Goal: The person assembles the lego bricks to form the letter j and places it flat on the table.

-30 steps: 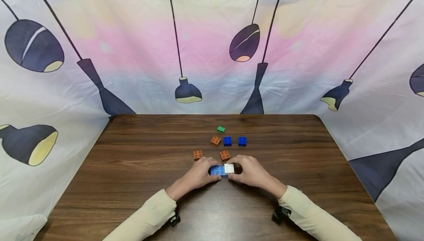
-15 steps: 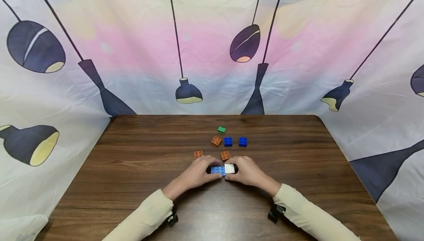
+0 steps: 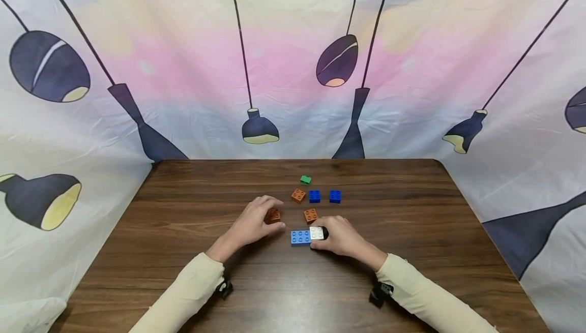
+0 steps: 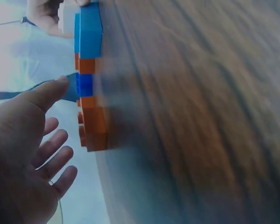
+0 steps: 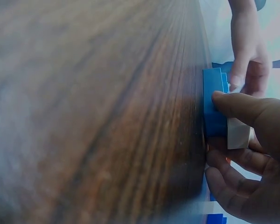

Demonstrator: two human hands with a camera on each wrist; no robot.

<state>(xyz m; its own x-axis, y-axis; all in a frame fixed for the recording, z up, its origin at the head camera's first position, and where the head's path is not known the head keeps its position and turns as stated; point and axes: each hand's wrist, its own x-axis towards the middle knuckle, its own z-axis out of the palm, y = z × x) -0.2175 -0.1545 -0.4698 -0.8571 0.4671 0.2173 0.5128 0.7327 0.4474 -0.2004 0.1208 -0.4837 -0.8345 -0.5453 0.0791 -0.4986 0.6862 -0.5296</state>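
A long light blue toy brick (image 3: 300,238) lies on the table with a white brick (image 3: 317,233) stacked on its right end. My right hand (image 3: 342,237) grips this pair at the right end; in the right wrist view the thumb presses the side of the light blue brick (image 5: 214,116). My left hand (image 3: 247,226) is spread around an orange brick (image 3: 274,215) at the left, fingers behind it and thumb in front. The left wrist view shows that hand with loose fingers, apart from the orange brick (image 4: 95,129).
Another orange brick (image 3: 310,215) lies just behind the light blue one. Farther back are a third orange brick (image 3: 298,195), two dark blue bricks, one left (image 3: 314,196) and one right (image 3: 335,196), and a small green brick (image 3: 305,179). A patterned cloth (image 3: 293,68) hangs behind the wooden table (image 3: 183,190).
My left hand has let go of the light blue brick's left end and moved left and back to the orange brick. My right hand stays at the white and light blue bricks.
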